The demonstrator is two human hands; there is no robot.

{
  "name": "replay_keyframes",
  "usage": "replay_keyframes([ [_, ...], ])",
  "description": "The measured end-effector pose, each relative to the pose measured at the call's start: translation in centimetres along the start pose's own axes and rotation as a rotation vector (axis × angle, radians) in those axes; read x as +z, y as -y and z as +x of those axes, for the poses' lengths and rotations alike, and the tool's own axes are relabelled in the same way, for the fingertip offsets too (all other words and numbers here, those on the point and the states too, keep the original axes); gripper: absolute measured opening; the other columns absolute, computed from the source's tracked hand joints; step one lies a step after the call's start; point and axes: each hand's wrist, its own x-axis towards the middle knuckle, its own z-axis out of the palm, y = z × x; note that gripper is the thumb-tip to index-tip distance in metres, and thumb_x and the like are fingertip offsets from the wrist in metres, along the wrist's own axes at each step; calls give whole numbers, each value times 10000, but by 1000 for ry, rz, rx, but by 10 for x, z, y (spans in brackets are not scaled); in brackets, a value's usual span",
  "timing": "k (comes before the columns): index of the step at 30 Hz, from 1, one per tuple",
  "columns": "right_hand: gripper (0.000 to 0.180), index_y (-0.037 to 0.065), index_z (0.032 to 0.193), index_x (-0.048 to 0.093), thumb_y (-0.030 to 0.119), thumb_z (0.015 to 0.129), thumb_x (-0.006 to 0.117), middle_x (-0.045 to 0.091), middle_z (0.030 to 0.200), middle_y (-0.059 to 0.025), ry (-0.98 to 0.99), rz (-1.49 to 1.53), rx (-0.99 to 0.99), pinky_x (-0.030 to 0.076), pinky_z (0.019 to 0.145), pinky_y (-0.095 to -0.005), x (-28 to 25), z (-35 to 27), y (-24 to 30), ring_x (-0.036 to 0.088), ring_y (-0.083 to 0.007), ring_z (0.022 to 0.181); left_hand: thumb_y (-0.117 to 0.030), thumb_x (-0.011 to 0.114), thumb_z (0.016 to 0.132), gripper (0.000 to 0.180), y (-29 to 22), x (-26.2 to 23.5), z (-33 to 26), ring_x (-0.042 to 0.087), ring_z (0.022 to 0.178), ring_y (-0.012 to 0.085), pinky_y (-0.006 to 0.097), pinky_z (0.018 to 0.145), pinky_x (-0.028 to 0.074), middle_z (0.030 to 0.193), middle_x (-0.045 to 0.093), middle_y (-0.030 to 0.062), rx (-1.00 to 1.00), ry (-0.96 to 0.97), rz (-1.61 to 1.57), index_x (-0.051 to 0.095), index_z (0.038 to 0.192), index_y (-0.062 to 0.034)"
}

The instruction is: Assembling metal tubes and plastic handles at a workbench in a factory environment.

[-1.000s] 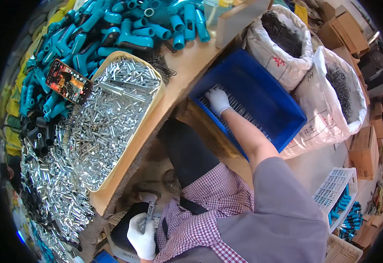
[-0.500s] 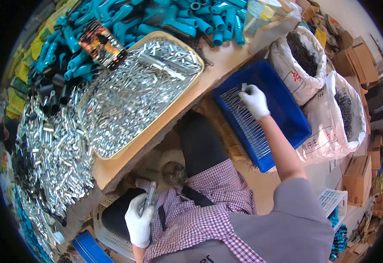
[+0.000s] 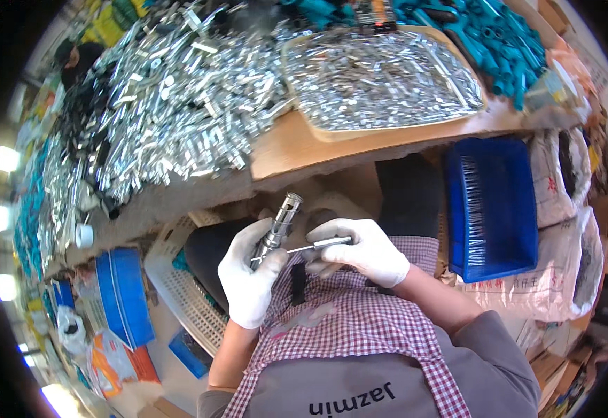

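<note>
Both hands wear white gloves and meet in front of my chest, over my checked apron. My left hand point(image 3: 248, 279) grips a silver metal tube with a slotted end point(image 3: 281, 223), held tilted upward. My right hand point(image 3: 360, 251) pinches a thin metal pin point(image 3: 318, 244), whose tip touches the side of the tube. A blue bin point(image 3: 520, 209) holding a row of such thin pins stands to my right, below the table edge.
A wooden table point(image 3: 297, 150) carries a tray point(image 3: 332, 132) heaped with small silver parts, a large loose pile of silver tubes point(image 3: 172, 90), and teal plastic pieces point(image 3: 499, 42) at the far right. White sacks point(image 3: 562, 174) stand right; a white basket point(image 3: 178, 292) and blue box point(image 3: 126, 292) lie left.
My right hand left the blue bin with a thin pin and came to my lap. My left hand rose with the metal tube to meet it. The view swung left.
</note>
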Motion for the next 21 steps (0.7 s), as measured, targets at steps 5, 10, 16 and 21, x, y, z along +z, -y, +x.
replay_keyframes([
  [5,293,-47,1134,671,83,874,701,729,908,-116,1,-270,-69,552,692,-261,11,10,-8,696,-138,800,-115,687,845,417,-2,-15,-8,541,664,53,186,562,431,932,673,72,-140,-61,-191,614,1219,54],
  [10,323,-42,1135,680,105,853,729,737,921,-113,-14,-405,-176,563,752,-285,13,10,-16,706,-157,824,-134,651,886,389,0,-20,-2,539,640,49,178,527,412,889,667,59,-227,17,-206,611,1218,65],
  [16,348,-93,1086,670,69,791,758,728,845,-138,-70,-359,-149,581,723,-297,10,8,-19,715,-181,764,-110,651,890,348,0,-19,2,531,602,41,180,507,407,843,666,50,-236,79,-167,626,1191,64],
  [21,311,-49,1087,680,148,852,736,724,863,-113,13,-253,29,570,674,-275,4,11,-16,703,-141,711,-81,685,864,331,1,-15,-1,560,633,66,204,563,449,850,663,59,-212,42,-140,643,1157,66],
])
